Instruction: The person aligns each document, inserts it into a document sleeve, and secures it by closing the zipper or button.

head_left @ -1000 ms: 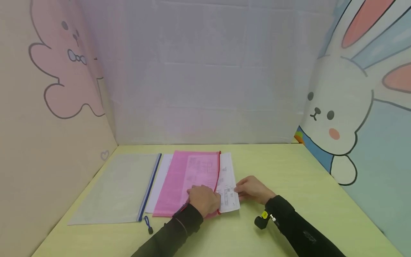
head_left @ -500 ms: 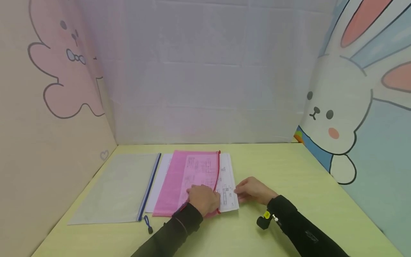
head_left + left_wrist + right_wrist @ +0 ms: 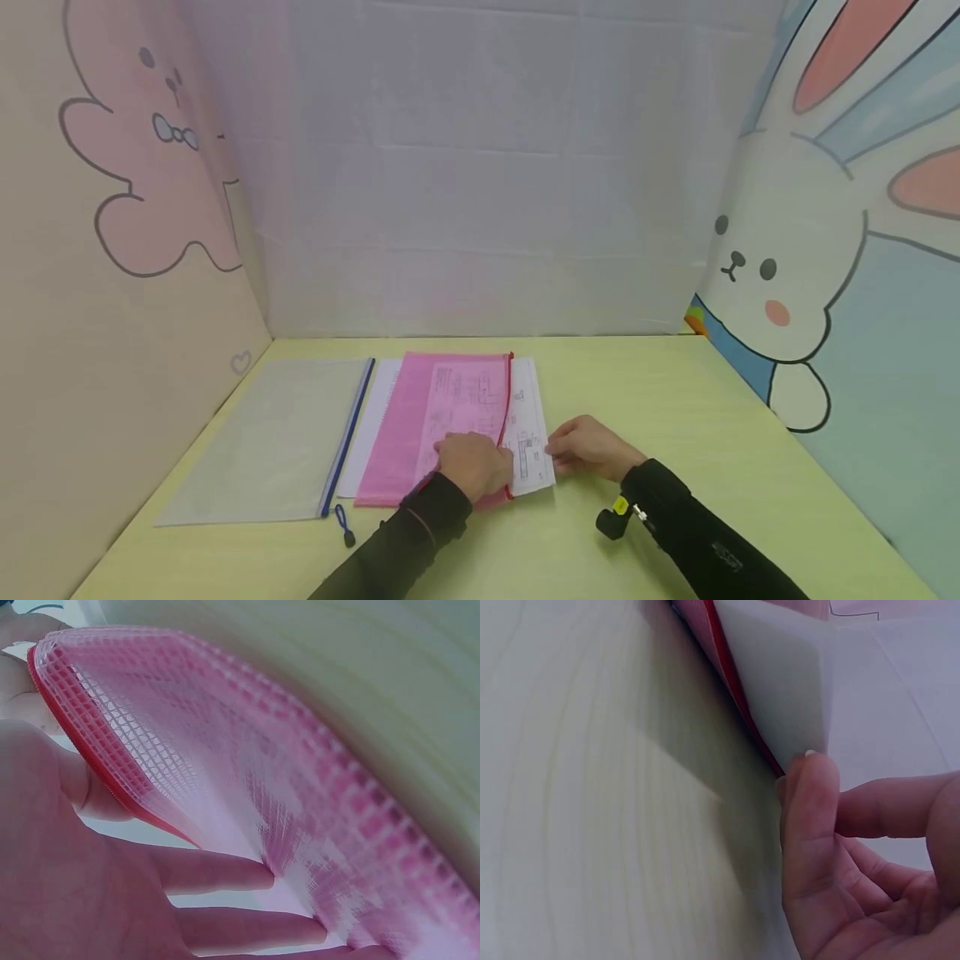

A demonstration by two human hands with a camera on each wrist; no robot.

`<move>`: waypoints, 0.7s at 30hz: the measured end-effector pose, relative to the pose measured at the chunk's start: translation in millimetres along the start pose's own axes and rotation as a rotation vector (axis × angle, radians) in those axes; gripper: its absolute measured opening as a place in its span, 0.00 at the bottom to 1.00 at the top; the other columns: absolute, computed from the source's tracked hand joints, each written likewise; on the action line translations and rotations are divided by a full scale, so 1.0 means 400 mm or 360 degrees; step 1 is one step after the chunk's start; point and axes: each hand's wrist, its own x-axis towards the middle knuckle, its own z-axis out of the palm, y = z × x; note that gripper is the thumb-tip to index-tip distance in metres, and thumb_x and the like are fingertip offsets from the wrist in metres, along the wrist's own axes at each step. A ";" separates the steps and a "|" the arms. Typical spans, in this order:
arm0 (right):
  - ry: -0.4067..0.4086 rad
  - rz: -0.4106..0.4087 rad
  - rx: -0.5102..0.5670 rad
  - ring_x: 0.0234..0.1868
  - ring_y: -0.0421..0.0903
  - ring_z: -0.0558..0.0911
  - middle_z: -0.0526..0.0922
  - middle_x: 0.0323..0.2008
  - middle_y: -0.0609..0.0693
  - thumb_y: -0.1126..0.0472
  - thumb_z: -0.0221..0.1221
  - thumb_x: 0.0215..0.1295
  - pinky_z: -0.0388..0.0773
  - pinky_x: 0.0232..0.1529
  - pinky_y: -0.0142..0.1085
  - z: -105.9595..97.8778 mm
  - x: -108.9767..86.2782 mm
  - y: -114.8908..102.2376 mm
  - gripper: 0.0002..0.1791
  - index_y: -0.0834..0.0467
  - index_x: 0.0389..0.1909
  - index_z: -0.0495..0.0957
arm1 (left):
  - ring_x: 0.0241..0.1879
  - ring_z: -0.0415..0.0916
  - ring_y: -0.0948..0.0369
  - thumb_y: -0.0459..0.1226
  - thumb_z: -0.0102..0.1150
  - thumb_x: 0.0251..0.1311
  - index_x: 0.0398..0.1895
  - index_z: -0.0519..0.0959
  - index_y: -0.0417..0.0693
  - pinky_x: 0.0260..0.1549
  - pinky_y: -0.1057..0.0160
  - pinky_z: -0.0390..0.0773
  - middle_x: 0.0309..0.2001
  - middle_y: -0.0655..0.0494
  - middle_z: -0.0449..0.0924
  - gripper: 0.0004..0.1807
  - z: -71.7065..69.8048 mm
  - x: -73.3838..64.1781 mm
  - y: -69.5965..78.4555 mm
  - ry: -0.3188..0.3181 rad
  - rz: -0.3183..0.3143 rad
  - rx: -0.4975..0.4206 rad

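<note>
Left hand (image 3: 472, 467) has the pink mesh zip pouch (image 3: 393, 437) by its mouth edge: thumb under, fingers loosely extended on top. Right hand (image 3: 588, 447) pinches the white printed paper (image 3: 530, 421), fingertips closed; paper partway out. Pouch lies on the bench (image 3: 637, 392), right of the blue-zip pouch (image 3: 270, 442).

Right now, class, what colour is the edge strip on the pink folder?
Red: the edge strip on the pink folder shows best in the left wrist view.
</note>
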 end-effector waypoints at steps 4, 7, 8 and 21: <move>0.0013 -0.0010 0.0004 0.30 0.45 0.82 0.85 0.34 0.56 0.69 0.62 0.67 0.83 0.34 0.34 0.008 0.006 0.002 0.13 0.75 0.47 0.79 | 0.33 0.74 0.49 0.54 0.44 0.68 0.25 0.82 0.38 0.40 0.45 0.74 0.28 0.45 0.80 0.30 0.000 0.000 -0.002 0.0005 0.0012 0.0001; 0.0006 -0.0025 0.0018 0.30 0.44 0.81 0.84 0.33 0.56 0.70 0.61 0.67 0.83 0.34 0.34 0.017 0.009 0.000 0.12 0.75 0.46 0.79 | 0.33 0.75 0.49 0.53 0.44 0.69 0.24 0.82 0.39 0.38 0.46 0.74 0.28 0.45 0.81 0.29 -0.002 -0.001 -0.004 0.0019 0.0021 -0.0009; -0.0001 -0.0034 0.0017 0.29 0.44 0.81 0.84 0.33 0.55 0.70 0.61 0.67 0.83 0.34 0.34 0.021 0.010 -0.002 0.11 0.75 0.46 0.79 | 0.33 0.76 0.48 0.53 0.45 0.69 0.24 0.82 0.39 0.38 0.46 0.74 0.28 0.44 0.81 0.29 -0.002 -0.002 -0.005 0.0022 0.0022 -0.0015; -0.0002 -0.0063 -0.0051 0.24 0.41 0.80 0.82 0.27 0.54 0.71 0.62 0.66 0.83 0.31 0.34 0.068 0.030 -0.023 0.08 0.73 0.41 0.81 | 0.37 0.79 0.46 0.54 0.44 0.68 0.28 0.83 0.40 0.40 0.42 0.75 0.34 0.44 0.85 0.29 0.002 0.011 -0.007 -0.0020 0.0055 -0.0049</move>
